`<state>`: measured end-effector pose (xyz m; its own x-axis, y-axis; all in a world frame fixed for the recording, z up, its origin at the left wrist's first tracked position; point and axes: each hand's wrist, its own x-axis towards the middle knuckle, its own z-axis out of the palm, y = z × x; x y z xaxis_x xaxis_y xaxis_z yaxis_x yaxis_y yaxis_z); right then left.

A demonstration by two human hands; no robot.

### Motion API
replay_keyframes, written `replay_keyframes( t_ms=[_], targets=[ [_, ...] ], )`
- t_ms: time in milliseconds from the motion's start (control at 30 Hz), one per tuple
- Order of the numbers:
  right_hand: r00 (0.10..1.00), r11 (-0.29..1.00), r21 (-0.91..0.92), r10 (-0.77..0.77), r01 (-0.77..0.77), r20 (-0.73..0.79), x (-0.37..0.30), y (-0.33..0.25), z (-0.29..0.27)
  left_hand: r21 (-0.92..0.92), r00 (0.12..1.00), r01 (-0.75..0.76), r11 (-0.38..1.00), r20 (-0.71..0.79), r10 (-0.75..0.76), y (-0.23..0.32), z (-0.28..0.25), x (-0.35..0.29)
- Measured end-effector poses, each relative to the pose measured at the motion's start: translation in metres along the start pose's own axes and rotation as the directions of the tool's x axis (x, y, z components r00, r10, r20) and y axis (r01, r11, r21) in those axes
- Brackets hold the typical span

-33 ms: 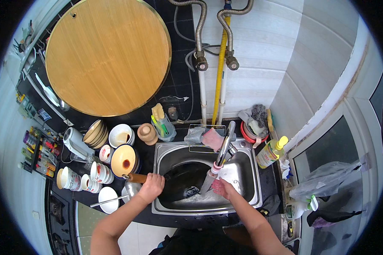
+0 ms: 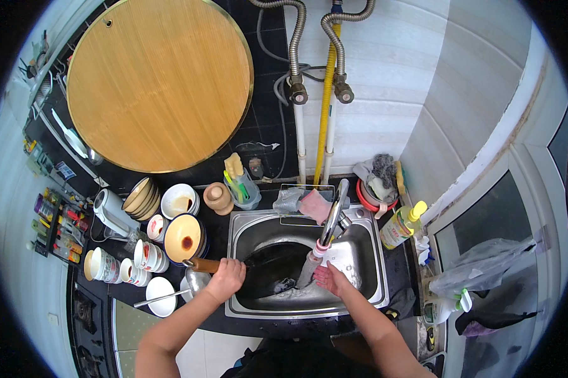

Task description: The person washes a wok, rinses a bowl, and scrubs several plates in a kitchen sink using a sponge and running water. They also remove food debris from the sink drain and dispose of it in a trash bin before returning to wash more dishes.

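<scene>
A dark wok [image 2: 265, 261] rests tilted in the steel sink [image 2: 375, 296]. Its wooden handle [image 2: 206, 265] sticks out past the left rim, with my left hand [image 2: 228, 278] wrapped around it. From the curved faucet [image 2: 332, 217], which ends in a pink-and-white nozzle [image 2: 321, 248], a stream of water [image 2: 307, 272] runs down into the wok. My right hand [image 2: 329, 279] is just right of the stream, below the nozzle, its fingers stretched out and holding nothing. The fingertips are close to the water; whether they touch it I cannot tell.
Stacked bowls [image 2: 184, 234] crowd the counter on the left, beside a white dish [image 2: 162, 296] and a ladle [image 2: 197, 281]. Behind the sink stand a wooden mortar [image 2: 218, 198] and a wire rack with a pink cloth [image 2: 315, 205]. A yellow-capped bottle [image 2: 402, 227] is at right.
</scene>
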<state>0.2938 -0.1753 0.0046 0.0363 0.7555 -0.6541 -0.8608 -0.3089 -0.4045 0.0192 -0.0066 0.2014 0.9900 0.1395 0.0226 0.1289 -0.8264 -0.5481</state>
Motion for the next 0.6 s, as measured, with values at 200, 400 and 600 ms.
replay_keyframes(
  t_ms=[200,400,600],
  targets=[
    [0.988,0.935,0.320,-0.130,0.151,-0.087,-0.011,0.017,-0.023,-0.055,0.988,-0.102,0.993,-0.124,0.095,0.020,-0.007,0.019],
    [0.951,0.796,0.522,-0.233,0.307,-0.204,-0.042,0.001,-0.028,-0.048,0.978,-0.147,0.988,-0.158,0.137,0.034,-0.016,0.051],
    [0.924,0.750,0.540,-0.296,0.381,-0.241,-0.064,0.003,-0.058,0.018,0.935,-0.255,0.967,-0.249,0.251,0.043,-0.024,0.085]
  ],
)
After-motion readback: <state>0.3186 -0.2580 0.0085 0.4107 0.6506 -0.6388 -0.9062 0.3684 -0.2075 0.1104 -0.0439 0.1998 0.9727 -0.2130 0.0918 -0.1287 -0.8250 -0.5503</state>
